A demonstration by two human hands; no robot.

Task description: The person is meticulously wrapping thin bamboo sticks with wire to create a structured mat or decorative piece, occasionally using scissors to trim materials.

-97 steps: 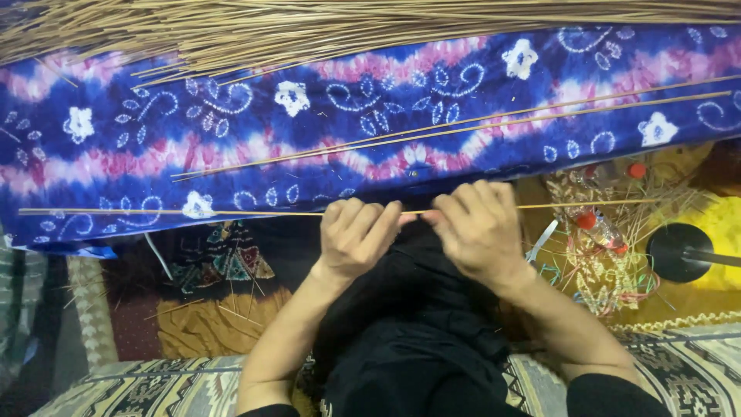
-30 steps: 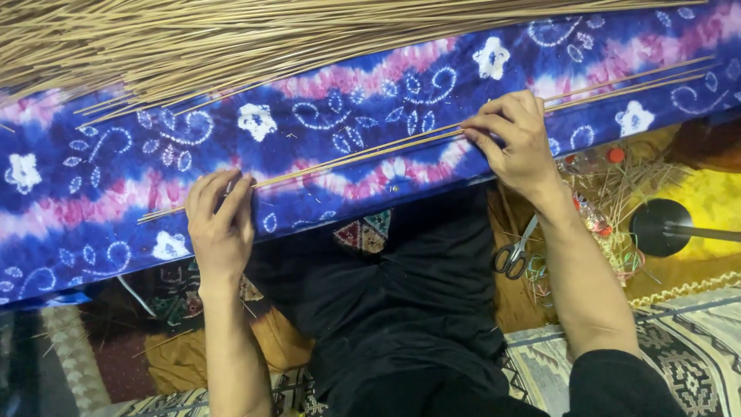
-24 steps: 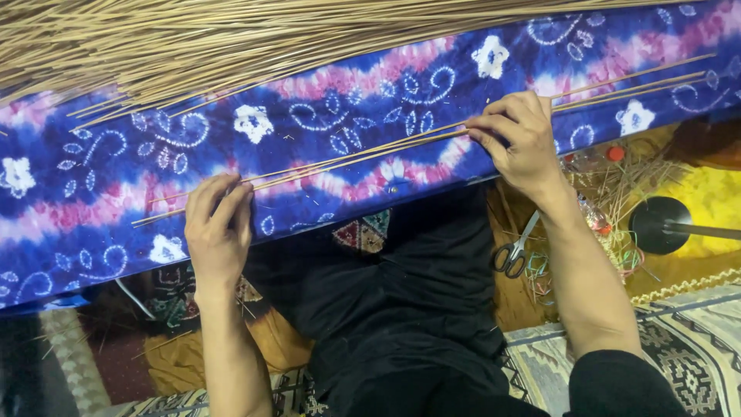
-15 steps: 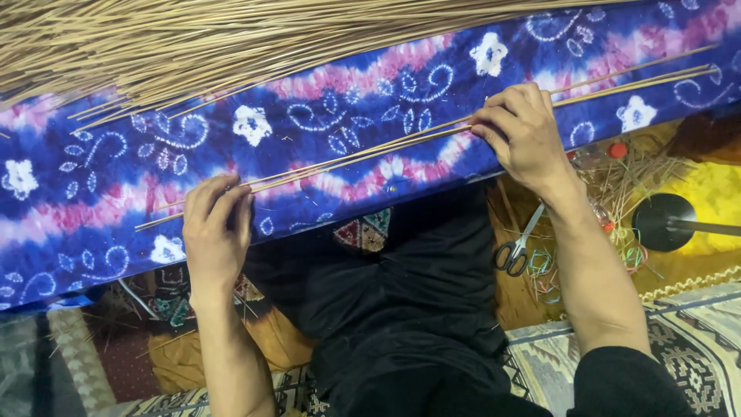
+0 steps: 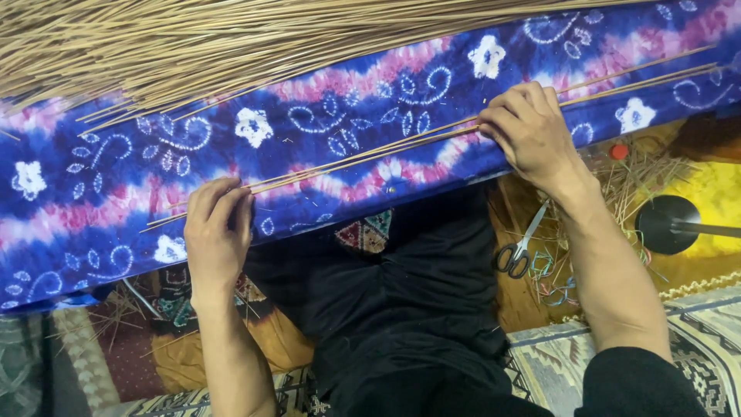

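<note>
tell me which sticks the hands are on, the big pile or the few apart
The few thin sticks lying apart across the blue patterned cloth; the big pile sits untouched above.

Head-worn view, looking steeply down, close over lap

Two hands [image 5: 218, 232], one pair of scissors [image 5: 519, 251], one patterned cloth [image 5: 347, 131]

A large heap of loose straw-coloured sticks [image 5: 231, 46] is lying along the top of the view. A pair of scissors [image 5: 519, 249] is resting on the brown floor mat [image 5: 532, 309], with coloured thread scraps [image 5: 557, 286] tangling just beside it. A small red cap [image 5: 618, 151] is sitting among dry stick clippings [image 5: 644, 174]. A black round base [image 5: 665, 224] is standing near yellow cloth [image 5: 714, 193]. A patterned woven rug [image 5: 695, 316] is covering the lower right.
</note>
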